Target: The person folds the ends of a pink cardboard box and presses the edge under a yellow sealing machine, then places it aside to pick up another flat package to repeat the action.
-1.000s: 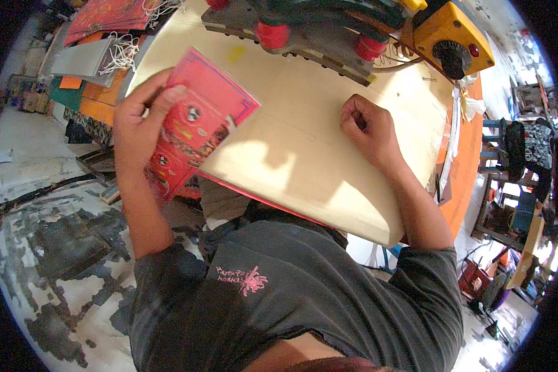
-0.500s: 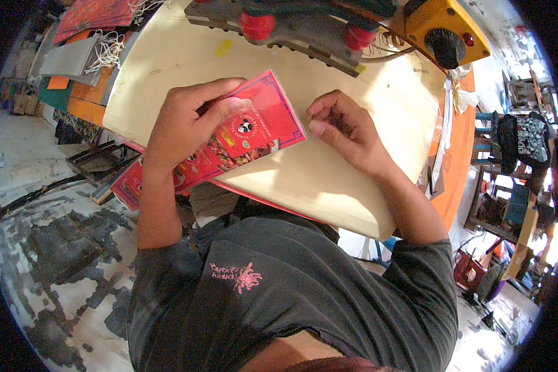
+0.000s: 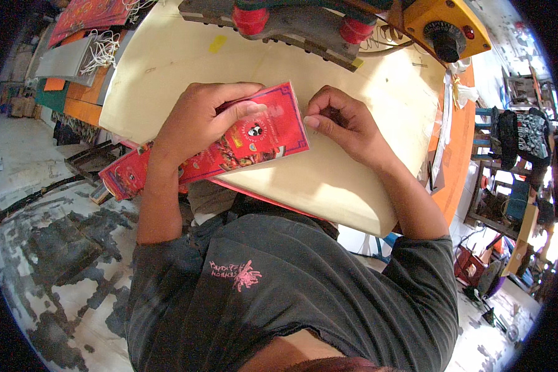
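Note:
My left hand (image 3: 201, 118) is wrapped around a long red printed strip (image 3: 268, 137) in a shiny clear cover, perhaps a menu; its thumb lies flat on the upper face. The strip slants from lower left to upper right and hangs past the table edge at the left. Pictures of food and a small black-and-white animal badge show on it. Close beside its right end is my right hand (image 3: 347, 127), fingers curled and thumb pressed toward the forefinger. Whatever is in that pinch, if anything, is too small to make out. Beneath both hands lies a cream-coloured table sheet (image 3: 316, 186).
At the back stands a dark metal machine bar with red knobs (image 3: 250, 21). A yellow control box (image 3: 447, 32) with a black dial is at the far right. Clear sleeves with white cords (image 3: 68, 59) and red printed sheets (image 3: 87, 22) lie at the far left.
My left hand has shifted slightly right and tilted the strip flatter, its right end now lower. The gap between the strip and my right hand's pinched fingers has narrowed.

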